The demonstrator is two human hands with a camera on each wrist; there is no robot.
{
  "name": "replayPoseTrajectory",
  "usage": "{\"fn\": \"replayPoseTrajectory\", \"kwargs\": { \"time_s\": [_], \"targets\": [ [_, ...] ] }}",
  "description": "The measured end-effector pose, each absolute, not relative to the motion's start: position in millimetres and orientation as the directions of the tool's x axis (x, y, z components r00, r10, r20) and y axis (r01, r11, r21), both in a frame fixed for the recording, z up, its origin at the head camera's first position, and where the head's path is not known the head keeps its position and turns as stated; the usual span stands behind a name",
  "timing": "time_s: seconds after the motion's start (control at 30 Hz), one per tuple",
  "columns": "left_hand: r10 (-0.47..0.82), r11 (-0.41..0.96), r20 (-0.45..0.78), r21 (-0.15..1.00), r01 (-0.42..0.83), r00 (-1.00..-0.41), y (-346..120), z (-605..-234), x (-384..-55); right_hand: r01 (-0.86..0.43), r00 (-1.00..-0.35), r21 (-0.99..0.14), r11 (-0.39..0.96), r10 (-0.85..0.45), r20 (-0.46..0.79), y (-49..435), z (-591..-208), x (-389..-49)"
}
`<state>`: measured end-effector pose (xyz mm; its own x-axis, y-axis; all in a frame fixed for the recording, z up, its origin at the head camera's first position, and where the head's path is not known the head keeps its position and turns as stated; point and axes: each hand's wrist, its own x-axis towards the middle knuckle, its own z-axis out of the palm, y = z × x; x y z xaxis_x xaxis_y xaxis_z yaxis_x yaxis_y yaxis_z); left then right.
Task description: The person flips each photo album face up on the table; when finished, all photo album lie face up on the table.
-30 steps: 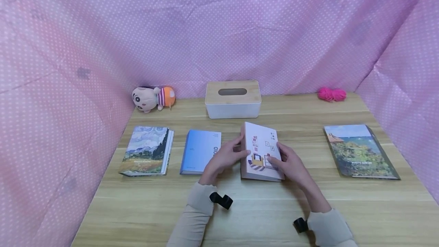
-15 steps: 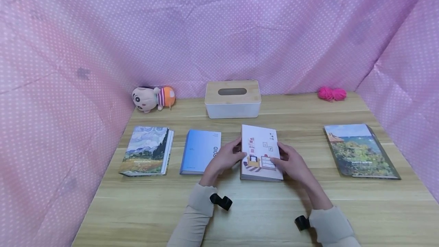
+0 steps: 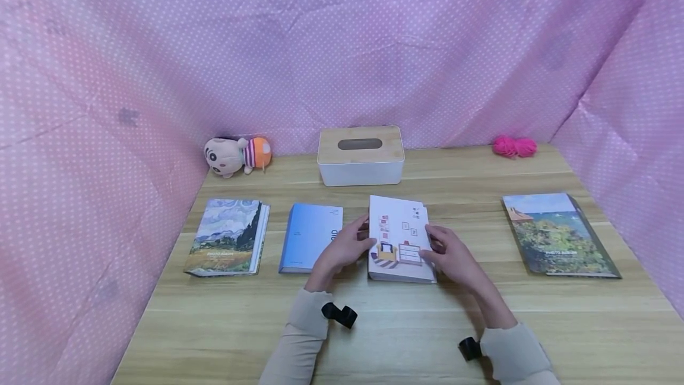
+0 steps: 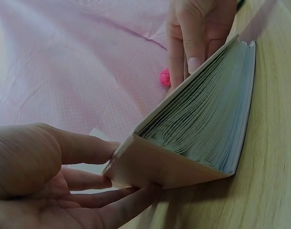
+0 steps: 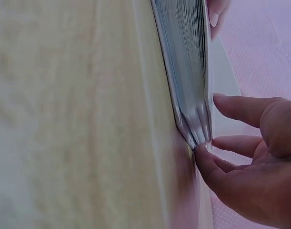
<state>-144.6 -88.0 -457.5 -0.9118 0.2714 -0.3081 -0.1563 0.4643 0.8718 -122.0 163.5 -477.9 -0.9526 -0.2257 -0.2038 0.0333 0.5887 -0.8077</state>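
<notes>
A thick photo album (image 3: pixel 398 236) with a white cover, printed with small furniture drawings, lies on the wooden table. My left hand (image 3: pixel 344 248) holds its spine side, thumb at the cover's edge and fingers along the spine (image 4: pixel 159 167). On the opposite side my right hand (image 3: pixel 454 254) grips the loose edge, its thumb on the cover and its fingers at the page edges. Seen from the left wrist, the pages (image 4: pixel 197 114) fan slightly between the covers. The right wrist view shows the clear sleeve ends (image 5: pixel 195 124) bunched by the fingertips.
A blue album (image 3: pixel 307 236) lies just left of my left hand. Further left is a landscape-cover photo album (image 3: pixel 224 233); another photo album (image 3: pixel 558 236) lies at the right. Along the back sit a plush toy (image 3: pixel 237 155), a tissue box (image 3: pixel 360 156) and pink yarn (image 3: pixel 514 147).
The white album has come down flatter on the table and turned straighter, shifting a little left. Both hands have stayed on it and moved slightly left with it.
</notes>
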Motion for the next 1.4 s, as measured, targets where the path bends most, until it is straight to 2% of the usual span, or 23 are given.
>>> {"fn": "replayPoseTrajectory", "kwargs": {
  "time_s": [0.27,0.53,0.97,1.27,1.4],
  "targets": [
    [0.293,0.428,-0.311,0.888,-0.167,-0.904,-86.8,-457.2,-143.6,0.048,-0.952,-0.797,0.602,-0.214,-0.219,166.4,-475.2,-118.0],
    [0.257,0.485,-0.319,0.859,-0.164,-0.912,-81.2,-452.2,-142.7,0.068,-0.957,-0.818,0.571,-0.193,-0.215,170.6,-475.6,-114.7],
    [0.125,0.731,-0.104,0.682,0.02,-0.987,-54.6,-428.7,-136.9,0.066,-0.971,-0.85,0.523,-0.162,-0.175,197.5,-469.9,-105.3],
    [0.198,0.629,0.04,0.761,0.159,-0.979,-12.3,-428.5,-137.4,0.042,-0.986,-0.854,0.518,-0.117,-0.119,239.8,-459.7,-97.3],
    [0.243,0.572,0.063,0.797,0.196,-0.968,13.3,-434.1,-136.4,0.049,-0.991,-0.837,0.545,-0.077,-0.108,263.5,-453.6,-92.9]
  ]
}}
